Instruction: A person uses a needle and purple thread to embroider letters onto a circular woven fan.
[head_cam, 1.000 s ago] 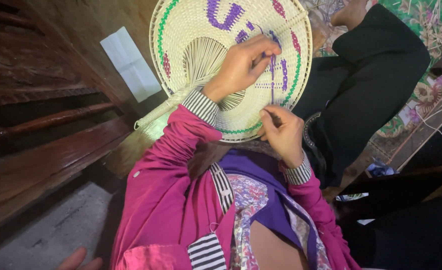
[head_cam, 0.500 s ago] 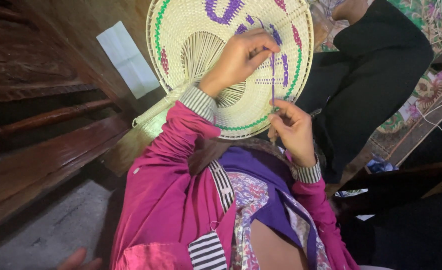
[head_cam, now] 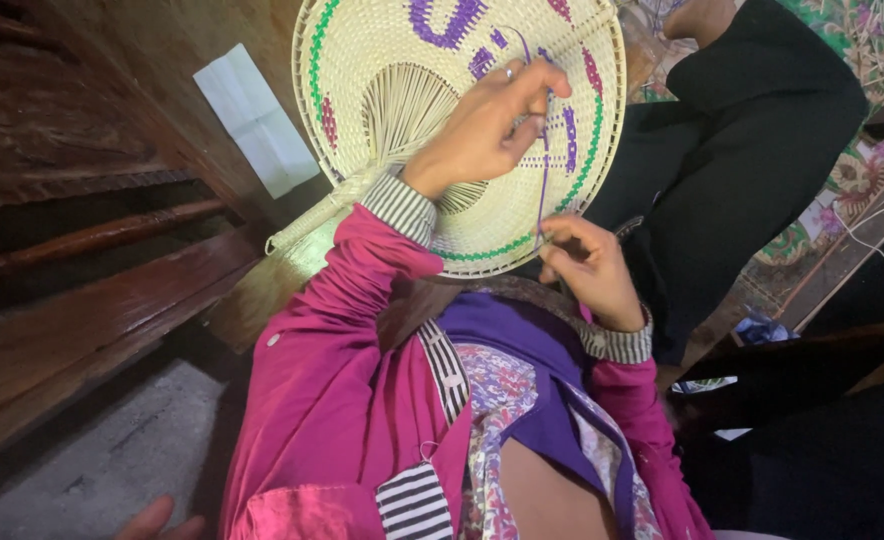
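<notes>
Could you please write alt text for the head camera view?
A person's left hand steadies a round woven straw fan while the right hand pulls a purple strand through its weave; pink sleeves and a wooden bench are visible.

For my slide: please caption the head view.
Left hand steadies round woven straw fan; right hand pulls purple strand.

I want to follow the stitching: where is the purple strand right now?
In the head view, the purple strand runs taut down the fan's right half, from the left hand to the right hand.
</notes>
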